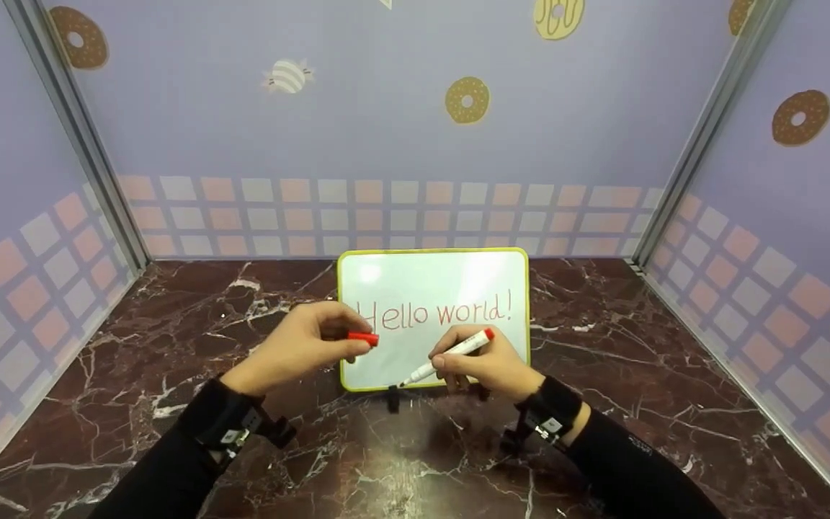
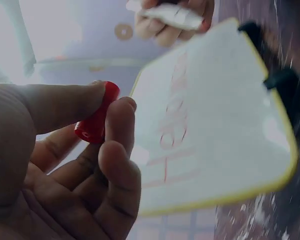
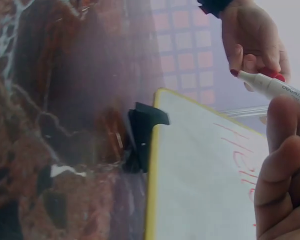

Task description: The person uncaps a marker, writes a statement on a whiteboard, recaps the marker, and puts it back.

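Note:
My left hand (image 1: pixel 307 339) pinches a red marker cap (image 2: pixel 96 117) between thumb and fingertips, in front of the board's left part. In my right hand (image 1: pixel 483 360) is a white marker (image 1: pixel 451 355) with a red end, held between thumb and fingers. The marker is uncapped; its dark red tip (image 3: pixel 234 73) points down and left in the head view. Behind both hands stands a whiteboard (image 1: pixel 415 277) with a yellow frame, bearing the red handwriting "Hello world!" (image 1: pixel 474 310). The left hand overlaps the start of the writing in the head view.
Black clip feet (image 1: pixel 393 398) hold the whiteboard's lower edge on the dark red marbled table (image 1: pixel 242 461). A lilac wall (image 1: pixel 386 130) with doughnut prints and pink and white squares rises behind, with side walls left and right. Both wrists wear black camera bands (image 1: pixel 552 411).

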Available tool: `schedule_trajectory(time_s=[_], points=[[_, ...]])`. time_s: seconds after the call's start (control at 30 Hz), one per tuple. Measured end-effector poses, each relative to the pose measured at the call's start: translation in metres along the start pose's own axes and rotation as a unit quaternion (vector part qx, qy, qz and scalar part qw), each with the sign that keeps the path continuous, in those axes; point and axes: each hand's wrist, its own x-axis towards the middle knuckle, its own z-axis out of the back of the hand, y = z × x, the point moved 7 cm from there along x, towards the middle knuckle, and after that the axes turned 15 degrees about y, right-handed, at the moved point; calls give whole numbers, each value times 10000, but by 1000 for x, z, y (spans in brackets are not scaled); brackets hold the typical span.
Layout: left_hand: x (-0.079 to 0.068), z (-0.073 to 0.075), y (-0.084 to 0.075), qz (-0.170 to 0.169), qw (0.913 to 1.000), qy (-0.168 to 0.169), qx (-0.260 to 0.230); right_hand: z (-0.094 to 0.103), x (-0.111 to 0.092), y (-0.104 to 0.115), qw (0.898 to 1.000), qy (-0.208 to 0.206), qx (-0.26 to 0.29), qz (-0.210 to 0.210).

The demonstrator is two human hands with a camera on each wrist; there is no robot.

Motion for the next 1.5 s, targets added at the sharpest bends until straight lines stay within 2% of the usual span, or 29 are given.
schedule_trajectory(time_s=[0.2,0.6,0.83,1.0,1.5], points=[[7,-16,-2,-242,9997,27,-14,5,0,11,9991,39,199,382],[13,-34,8,-43,9988,316,-376,10,-2,20,9982,-93,282,523],[15,-43,6,-299,9975,416,-490,10,-2,22,9978,-163,329,557],[15,-46,4,-477,9966,422,-531,10,-3,23,9974,-201,305,619],[17,-51,3,-543,9966,438,-447,9,-2,21,9971,-196,257,684]])
